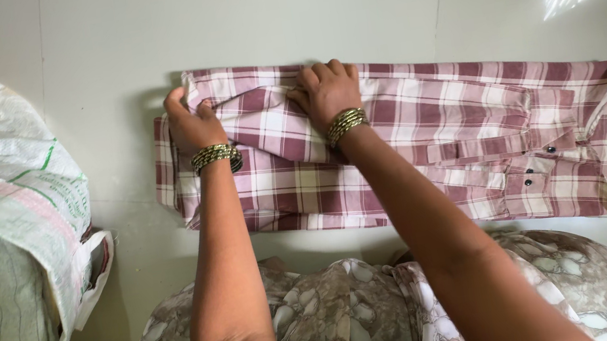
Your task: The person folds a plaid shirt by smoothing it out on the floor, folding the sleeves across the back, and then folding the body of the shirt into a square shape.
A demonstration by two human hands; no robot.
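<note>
Two bare forearms extend from the bottom edge. The left hand (192,123) and right hand (326,93) each have a stack of thin gold-coloured bangles at the wrist. The lap is covered in beige-brown fabric printed with a pale pebble pattern.

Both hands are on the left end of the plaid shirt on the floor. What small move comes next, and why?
Probably fold the gripped end rightward toward the collar. The left hand and right hand pinch a loose fold at the left end of the maroon-and-white plaid cotton shirt, which lies in a long narrow strip, its buttoned end to the right.
</note>
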